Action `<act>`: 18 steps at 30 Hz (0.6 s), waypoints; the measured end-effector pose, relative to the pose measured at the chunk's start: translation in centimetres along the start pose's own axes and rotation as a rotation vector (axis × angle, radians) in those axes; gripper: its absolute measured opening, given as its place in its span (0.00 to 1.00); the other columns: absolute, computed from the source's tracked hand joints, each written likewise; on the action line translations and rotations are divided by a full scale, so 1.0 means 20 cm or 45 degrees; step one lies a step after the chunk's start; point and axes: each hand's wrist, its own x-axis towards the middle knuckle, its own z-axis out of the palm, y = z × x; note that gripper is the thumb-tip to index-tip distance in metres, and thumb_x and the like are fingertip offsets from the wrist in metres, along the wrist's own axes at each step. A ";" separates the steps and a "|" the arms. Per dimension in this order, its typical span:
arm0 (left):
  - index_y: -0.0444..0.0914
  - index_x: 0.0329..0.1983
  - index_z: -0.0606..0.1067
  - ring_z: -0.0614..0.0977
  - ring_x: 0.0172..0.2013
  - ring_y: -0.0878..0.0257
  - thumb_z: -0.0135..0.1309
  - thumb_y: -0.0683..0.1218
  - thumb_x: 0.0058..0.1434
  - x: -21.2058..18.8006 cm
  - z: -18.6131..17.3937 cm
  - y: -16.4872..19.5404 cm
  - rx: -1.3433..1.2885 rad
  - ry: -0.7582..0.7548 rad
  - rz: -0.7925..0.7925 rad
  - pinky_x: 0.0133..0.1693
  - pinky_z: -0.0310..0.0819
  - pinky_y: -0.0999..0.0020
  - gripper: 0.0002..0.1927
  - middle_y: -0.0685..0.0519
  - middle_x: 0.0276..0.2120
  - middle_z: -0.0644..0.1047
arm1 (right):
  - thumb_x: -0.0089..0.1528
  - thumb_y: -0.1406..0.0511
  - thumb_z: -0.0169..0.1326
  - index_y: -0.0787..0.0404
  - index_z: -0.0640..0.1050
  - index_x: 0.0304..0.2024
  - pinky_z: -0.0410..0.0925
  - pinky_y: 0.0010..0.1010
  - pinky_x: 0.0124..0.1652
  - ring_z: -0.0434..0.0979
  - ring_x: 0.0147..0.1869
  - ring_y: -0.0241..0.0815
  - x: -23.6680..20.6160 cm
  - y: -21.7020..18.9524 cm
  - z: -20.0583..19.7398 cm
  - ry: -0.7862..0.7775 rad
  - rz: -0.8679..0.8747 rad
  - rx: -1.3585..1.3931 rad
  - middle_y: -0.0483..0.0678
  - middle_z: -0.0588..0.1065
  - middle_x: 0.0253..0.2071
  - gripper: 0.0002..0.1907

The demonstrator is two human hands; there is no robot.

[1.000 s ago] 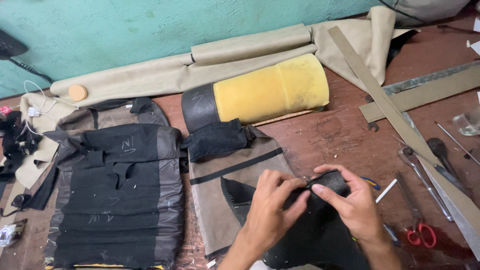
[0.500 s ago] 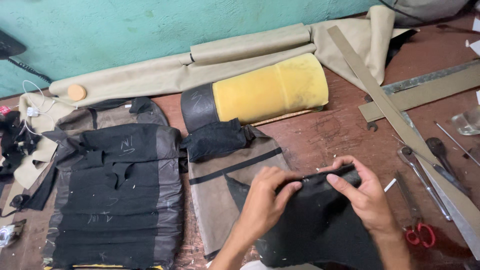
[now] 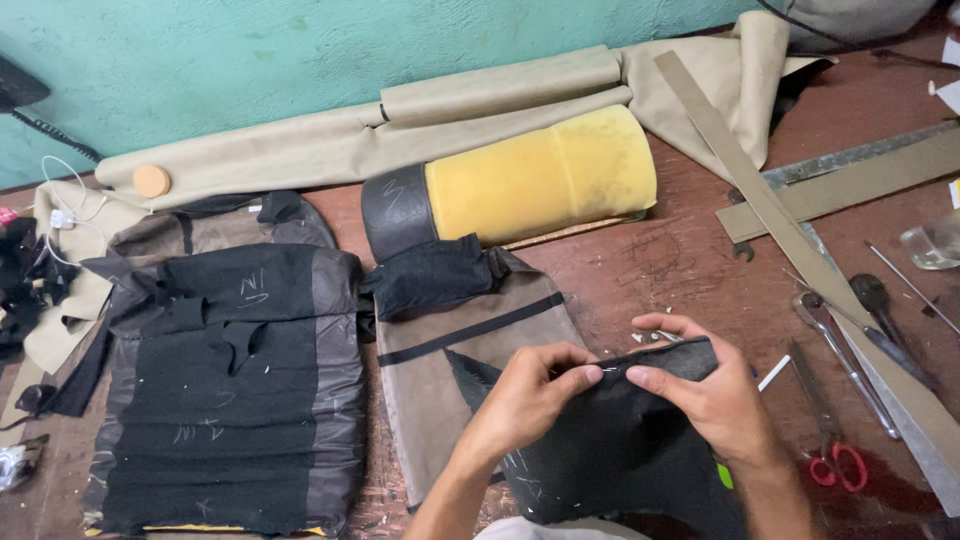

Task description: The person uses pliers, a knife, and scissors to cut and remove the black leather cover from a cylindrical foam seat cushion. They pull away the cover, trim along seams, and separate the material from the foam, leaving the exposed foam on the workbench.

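Since half a second ago both hands have slid a little left along the top edge of the black fabric piece, and the fingertips now nearly meet at the middle of that edge. The scene around them is unchanged.

Left hand: thumb and forefinger pinched on the upper edge of the black fabric piece, other fingers curled. Right hand: grasping the same edge from the right, thumb on the near face, fingers curled over the top. The edge is lifted off the table between them; a thin pale sliver shows at the pinch, too small to identify.

The black fabric piece lies at the near centre of the brown table, overlapping the lower right of a tan panel with a black stripe. Left of that, a black and grey seat cover with chalk marks. Behind, a yellow foam roll with a dark end, and a beige cloth roll against the green wall. To the right: a long metal ruler, red-handled scissors, a white chalk stick.
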 end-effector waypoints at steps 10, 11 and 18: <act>0.32 0.45 0.80 0.78 0.36 0.71 0.57 0.44 0.65 0.01 0.03 -0.05 -0.173 0.009 -0.104 0.40 0.74 0.74 0.11 0.54 0.35 0.82 | 0.51 0.74 0.66 0.62 0.80 0.57 0.69 0.20 0.38 0.76 0.36 0.28 0.02 0.00 -0.02 -0.037 0.009 -0.041 0.42 0.80 0.34 0.29; 0.32 0.46 0.80 0.78 0.36 0.71 0.57 0.44 0.65 0.01 0.03 -0.05 -0.182 0.000 -0.108 0.40 0.74 0.74 0.11 0.55 0.35 0.82 | 0.51 0.74 0.66 0.62 0.80 0.57 0.69 0.20 0.38 0.76 0.36 0.28 0.02 0.01 -0.02 -0.039 0.012 -0.006 0.41 0.80 0.34 0.29; 0.32 0.47 0.80 0.79 0.38 0.72 0.57 0.44 0.65 0.03 0.00 -0.09 -0.222 -0.100 -0.117 0.42 0.74 0.75 0.12 0.56 0.36 0.82 | 0.52 0.74 0.65 0.63 0.79 0.59 0.69 0.20 0.37 0.75 0.35 0.29 0.02 0.02 -0.01 -0.108 0.042 0.069 0.42 0.80 0.33 0.30</act>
